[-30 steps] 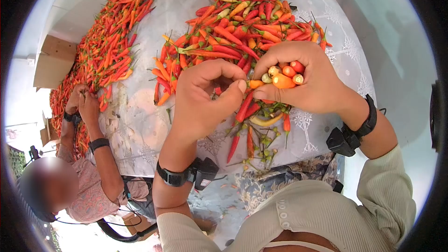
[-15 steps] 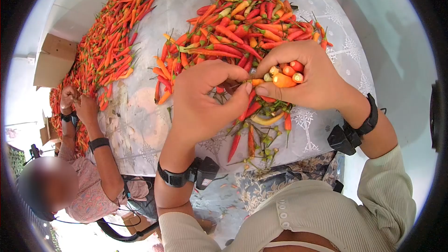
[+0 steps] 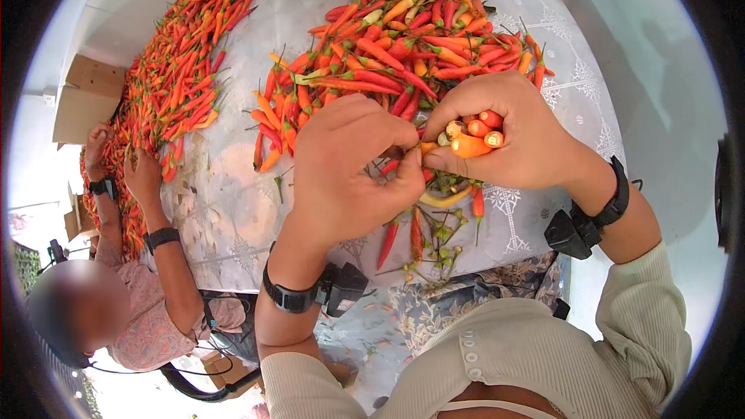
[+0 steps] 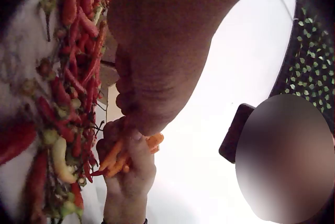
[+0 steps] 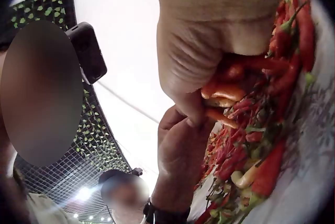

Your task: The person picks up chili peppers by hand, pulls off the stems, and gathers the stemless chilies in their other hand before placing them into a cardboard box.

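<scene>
In the head view the right hand grips a bunch of red, orange and pale chilies, cut-looking ends facing the palm side. The left hand pinches with thumb and forefinger at the stem end of an orange chili, against the right thumb; the stem itself is hidden. From the left wrist, orange chilies show in the right hand, touching the left hand. The right wrist view shows chilies under the right hand, beside the left hand.
A chili heap lies beyond the hands, and loose stems with a few chilies lie near the table edge. A larger heap covers the left side, beside a cardboard box. Another person works there.
The left hand has shifted slightly right, its fingertips now close against the right thumb. The right hand stays nearly in place with its bunch. At the left, the other person's hands have moved apart.
</scene>
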A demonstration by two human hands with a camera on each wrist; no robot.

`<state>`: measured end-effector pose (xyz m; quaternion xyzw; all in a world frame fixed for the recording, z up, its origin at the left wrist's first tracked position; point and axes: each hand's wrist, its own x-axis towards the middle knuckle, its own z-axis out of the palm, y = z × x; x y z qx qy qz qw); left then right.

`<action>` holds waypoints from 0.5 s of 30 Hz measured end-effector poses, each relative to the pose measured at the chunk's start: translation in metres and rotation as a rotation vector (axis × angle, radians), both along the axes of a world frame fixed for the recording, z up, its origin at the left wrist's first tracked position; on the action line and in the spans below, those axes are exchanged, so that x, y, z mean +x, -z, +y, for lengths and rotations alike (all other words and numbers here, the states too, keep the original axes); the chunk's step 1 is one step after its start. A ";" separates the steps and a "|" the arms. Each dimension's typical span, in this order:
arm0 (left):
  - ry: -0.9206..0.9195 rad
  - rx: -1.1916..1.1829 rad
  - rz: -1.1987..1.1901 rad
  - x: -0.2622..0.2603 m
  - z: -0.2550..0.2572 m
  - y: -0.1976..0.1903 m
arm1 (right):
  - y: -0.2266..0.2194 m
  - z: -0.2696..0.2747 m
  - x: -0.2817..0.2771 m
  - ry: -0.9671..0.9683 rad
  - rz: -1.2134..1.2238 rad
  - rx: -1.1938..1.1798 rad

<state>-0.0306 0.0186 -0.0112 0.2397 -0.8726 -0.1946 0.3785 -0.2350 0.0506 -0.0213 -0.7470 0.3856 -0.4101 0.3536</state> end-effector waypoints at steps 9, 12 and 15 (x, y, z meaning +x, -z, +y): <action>-0.032 0.047 0.044 -0.002 0.003 -0.002 | 0.000 0.003 0.003 0.003 -0.084 0.130; -0.028 0.149 0.065 -0.001 0.002 0.000 | -0.003 0.003 0.003 -0.014 -0.087 0.108; -0.004 0.294 0.122 0.001 0.002 0.003 | -0.002 0.002 0.002 -0.053 -0.131 0.124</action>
